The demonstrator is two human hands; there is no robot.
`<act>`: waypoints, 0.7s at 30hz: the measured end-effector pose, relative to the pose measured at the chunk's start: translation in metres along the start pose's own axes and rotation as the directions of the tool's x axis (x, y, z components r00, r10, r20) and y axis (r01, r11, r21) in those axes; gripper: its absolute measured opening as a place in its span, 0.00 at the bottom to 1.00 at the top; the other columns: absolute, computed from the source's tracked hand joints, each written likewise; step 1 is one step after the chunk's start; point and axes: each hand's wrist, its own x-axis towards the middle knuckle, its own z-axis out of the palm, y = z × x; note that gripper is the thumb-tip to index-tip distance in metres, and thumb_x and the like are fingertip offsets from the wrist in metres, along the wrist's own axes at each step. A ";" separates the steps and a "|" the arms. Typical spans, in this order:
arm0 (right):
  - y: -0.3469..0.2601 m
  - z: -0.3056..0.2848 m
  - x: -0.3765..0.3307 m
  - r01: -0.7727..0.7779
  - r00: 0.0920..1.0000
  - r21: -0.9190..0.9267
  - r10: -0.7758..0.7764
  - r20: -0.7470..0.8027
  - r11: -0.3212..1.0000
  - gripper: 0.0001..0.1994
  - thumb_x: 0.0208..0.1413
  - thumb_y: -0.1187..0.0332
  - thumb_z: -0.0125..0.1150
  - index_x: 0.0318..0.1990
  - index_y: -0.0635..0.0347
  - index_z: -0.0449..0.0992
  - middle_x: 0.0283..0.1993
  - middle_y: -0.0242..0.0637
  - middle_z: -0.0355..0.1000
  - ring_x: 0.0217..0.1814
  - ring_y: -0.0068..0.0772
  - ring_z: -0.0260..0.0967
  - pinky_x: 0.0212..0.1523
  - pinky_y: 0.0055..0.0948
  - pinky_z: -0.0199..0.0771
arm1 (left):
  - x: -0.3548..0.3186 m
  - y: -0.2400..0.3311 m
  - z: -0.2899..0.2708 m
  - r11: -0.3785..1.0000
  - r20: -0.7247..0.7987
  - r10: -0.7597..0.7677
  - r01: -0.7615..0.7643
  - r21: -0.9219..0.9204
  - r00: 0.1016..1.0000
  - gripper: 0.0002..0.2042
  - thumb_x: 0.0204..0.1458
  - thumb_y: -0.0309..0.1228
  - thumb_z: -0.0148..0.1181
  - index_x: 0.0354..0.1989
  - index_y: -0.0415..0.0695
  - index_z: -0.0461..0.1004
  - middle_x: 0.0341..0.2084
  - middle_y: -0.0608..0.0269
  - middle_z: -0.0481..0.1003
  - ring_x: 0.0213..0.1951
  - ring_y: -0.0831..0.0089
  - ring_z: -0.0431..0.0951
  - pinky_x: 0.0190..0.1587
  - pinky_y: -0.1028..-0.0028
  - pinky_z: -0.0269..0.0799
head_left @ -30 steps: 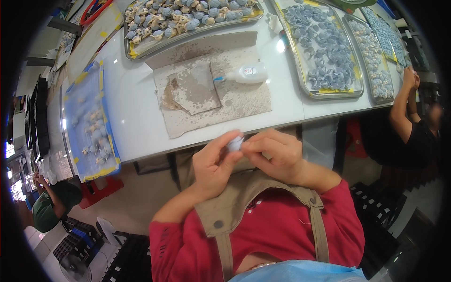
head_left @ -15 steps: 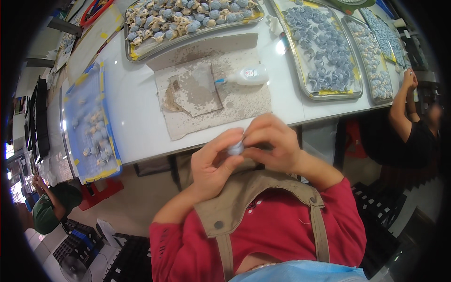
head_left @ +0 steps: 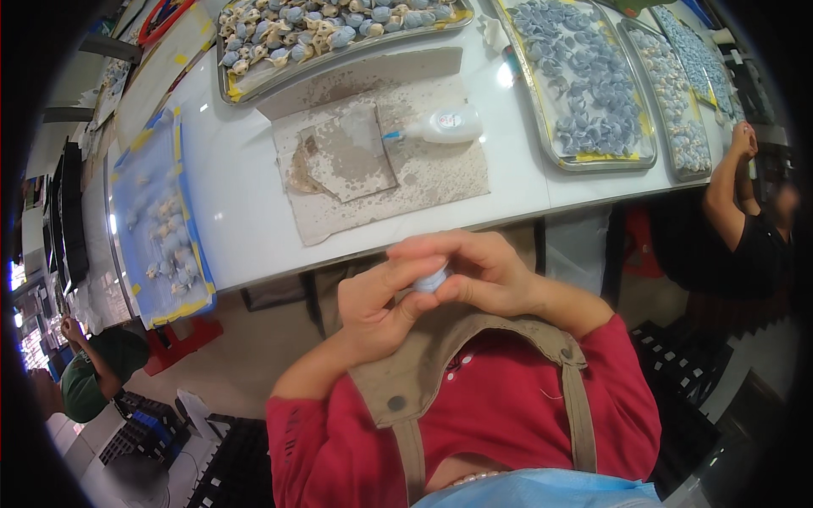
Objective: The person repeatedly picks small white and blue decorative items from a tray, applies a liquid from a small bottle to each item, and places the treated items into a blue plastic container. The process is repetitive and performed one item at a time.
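Note:
A small, rounded pale blue piece (head_left: 432, 279) is pinched between my two hands, just off the table's near edge. My left hand (head_left: 377, 298) grips it from the left with thumb and fingers. From the other side my right hand (head_left: 489, 269) presses on it with thumb and fingertips, its index finger arching over the top. My fingers cover much of the piece, so its exact kind is hidden. Beyond my hands, a white squeeze bottle (head_left: 449, 125) with a blue tip lies on a stained cardboard sheet (head_left: 436, 182), next to a spotted flat square plate (head_left: 360, 157).
A metal tray (head_left: 356, 59) of blue-and-beige small figures stands at the back. To the right, another tray (head_left: 605, 167) holds blue curled pieces, with further trays alongside. A blue-edged tray (head_left: 199, 245) of small figures lies left. Co-workers sit at both sides.
My right hand has shifted slightly down, and its fingers now arch over the blue piece. Both hands still hold the piece. The view has shifted slightly.

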 end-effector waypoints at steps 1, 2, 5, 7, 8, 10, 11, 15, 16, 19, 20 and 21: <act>0.003 0.002 -0.001 0.014 1.000 0.031 -0.014 -0.016 0.999 0.21 0.52 0.79 0.55 0.55 0.65 0.64 0.50 0.40 0.68 0.52 0.27 0.66 0.52 0.26 0.66 | 0.001 0.000 0.001 1.000 -0.003 0.017 -0.017 0.018 1.000 0.15 0.48 0.29 0.62 0.45 0.40 0.73 0.38 0.56 0.76 0.37 0.71 0.77 0.40 0.78 0.71; 0.006 0.003 -0.003 0.031 0.999 0.061 -0.029 -0.033 0.998 0.21 0.52 0.79 0.55 0.55 0.66 0.64 0.50 0.41 0.68 0.52 0.27 0.66 0.53 0.27 0.65 | 0.002 0.000 0.001 0.999 -0.005 0.035 -0.035 0.037 0.999 0.15 0.48 0.29 0.62 0.44 0.40 0.74 0.37 0.56 0.76 0.37 0.70 0.77 0.39 0.78 0.71; 0.012 0.005 -0.007 0.035 0.997 0.087 -0.029 -0.076 0.996 0.21 0.51 0.80 0.56 0.55 0.66 0.65 0.51 0.41 0.67 0.52 0.27 0.66 0.53 0.27 0.65 | 0.003 -0.004 0.002 0.997 0.009 0.058 -0.058 0.055 0.998 0.14 0.48 0.29 0.62 0.44 0.41 0.74 0.37 0.57 0.77 0.36 0.68 0.77 0.39 0.77 0.71; 0.010 0.003 -0.007 0.043 0.998 0.053 -0.040 -0.051 0.998 0.21 0.51 0.80 0.56 0.55 0.66 0.65 0.52 0.41 0.67 0.53 0.27 0.65 0.54 0.27 0.64 | 0.003 -0.005 -0.001 0.995 0.046 0.085 -0.088 0.051 0.995 0.14 0.47 0.29 0.62 0.44 0.41 0.74 0.38 0.56 0.76 0.37 0.69 0.77 0.39 0.77 0.71; 0.010 0.001 -0.007 0.048 0.998 0.036 -0.046 -0.040 0.998 0.21 0.51 0.80 0.57 0.54 0.66 0.65 0.52 0.40 0.67 0.53 0.27 0.65 0.54 0.26 0.64 | 0.003 -0.007 -0.002 0.993 0.066 0.100 -0.104 0.049 0.993 0.14 0.47 0.29 0.62 0.44 0.41 0.74 0.38 0.55 0.76 0.38 0.70 0.77 0.40 0.77 0.71; 0.013 -0.002 -0.006 0.053 0.999 0.079 -0.054 0.010 0.995 0.22 0.51 0.76 0.58 0.55 0.67 0.63 0.56 0.47 0.63 0.58 0.34 0.61 0.57 0.32 0.61 | 0.002 -0.015 0.000 0.991 0.069 0.089 -0.082 -0.107 0.994 0.16 0.47 0.29 0.62 0.45 0.39 0.73 0.40 0.55 0.76 0.39 0.70 0.77 0.41 0.77 0.71; 0.013 -0.003 -0.006 0.054 0.998 0.101 -0.058 0.037 0.993 0.23 0.52 0.74 0.58 0.55 0.67 0.62 0.59 0.51 0.61 0.60 0.37 0.59 0.59 0.34 0.60 | 0.002 -0.016 0.000 0.980 0.069 0.084 -0.070 -0.184 0.994 0.16 0.47 0.29 0.63 0.45 0.39 0.73 0.41 0.55 0.76 0.40 0.71 0.77 0.42 0.77 0.70; 0.006 0.004 -0.004 -0.042 0.999 0.237 0.043 0.001 0.971 0.24 0.52 0.73 0.59 0.56 0.65 0.61 0.60 0.50 0.59 0.61 0.36 0.59 0.59 0.34 0.59 | -0.001 -0.012 0.002 0.966 0.044 -0.049 0.058 -0.251 0.998 0.20 0.48 0.36 0.63 0.46 0.35 0.71 0.42 0.48 0.74 0.43 0.66 0.75 0.46 0.72 0.70; 0.008 0.003 -0.004 -0.040 0.999 0.236 0.040 0.008 0.971 0.24 0.52 0.72 0.59 0.57 0.65 0.61 0.61 0.50 0.58 0.61 0.36 0.59 0.59 0.33 0.59 | -0.001 -0.014 0.002 0.972 0.042 -0.019 0.028 -0.232 0.999 0.21 0.48 0.37 0.63 0.46 0.35 0.70 0.42 0.48 0.74 0.43 0.67 0.75 0.46 0.72 0.70; 0.002 0.003 -0.004 -0.095 0.995 0.253 0.094 0.015 0.963 0.23 0.52 0.73 0.59 0.56 0.65 0.61 0.61 0.50 0.58 0.60 0.35 0.59 0.58 0.32 0.60 | 0.000 -0.010 0.002 0.976 0.044 -0.030 0.039 -0.215 0.999 0.21 0.48 0.37 0.63 0.46 0.34 0.71 0.41 0.48 0.75 0.42 0.67 0.76 0.46 0.73 0.70; -0.001 0.003 -0.005 -0.121 0.993 0.261 0.121 0.015 0.958 0.23 0.52 0.73 0.58 0.56 0.65 0.61 0.61 0.50 0.59 0.60 0.35 0.59 0.58 0.32 0.60 | 0.002 -0.007 0.002 0.975 0.045 -0.049 0.058 -0.214 0.998 0.21 0.48 0.37 0.63 0.45 0.34 0.71 0.41 0.48 0.75 0.42 0.67 0.76 0.46 0.73 0.70; -0.001 0.003 -0.005 -0.121 0.992 0.261 0.121 0.014 0.958 0.22 0.52 0.74 0.58 0.55 0.65 0.62 0.60 0.49 0.59 0.60 0.35 0.59 0.58 0.32 0.60 | 0.001 -0.009 0.002 0.980 0.048 -0.052 0.060 -0.187 0.997 0.20 0.48 0.37 0.63 0.44 0.35 0.72 0.41 0.48 0.75 0.42 0.67 0.76 0.46 0.73 0.70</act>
